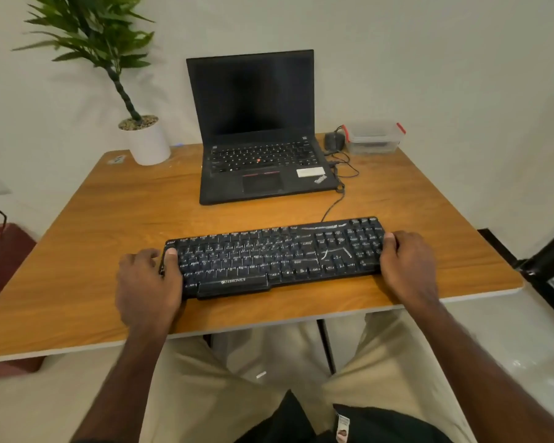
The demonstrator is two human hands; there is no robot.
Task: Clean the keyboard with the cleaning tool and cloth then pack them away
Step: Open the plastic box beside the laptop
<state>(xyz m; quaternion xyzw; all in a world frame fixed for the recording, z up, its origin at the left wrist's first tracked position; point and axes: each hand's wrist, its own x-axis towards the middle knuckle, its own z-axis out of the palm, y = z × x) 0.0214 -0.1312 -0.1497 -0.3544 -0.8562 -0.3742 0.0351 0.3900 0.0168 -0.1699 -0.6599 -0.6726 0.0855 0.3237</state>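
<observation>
Flanking the keyboard (pixel 274 255), laptop (pixel 259 132), mouse (pixel 334 141) and container (pixel 374 137) sit behind.

One table (pixel 109 219), the landmark. On it: one black keyboard (pixel 275 254) at the near edge; two hands, left hand (pixel 147 282) and right hand (pixel 410 266), one at each end of that keyboard. One open laptop (pixel 259 129) at the table's far middle. One potted plant (pixel 141 129), far-left corner. One mouse (pixel 334 141) and one lidded clear plastic container (pixel 375 137), far-right corner.
</observation>
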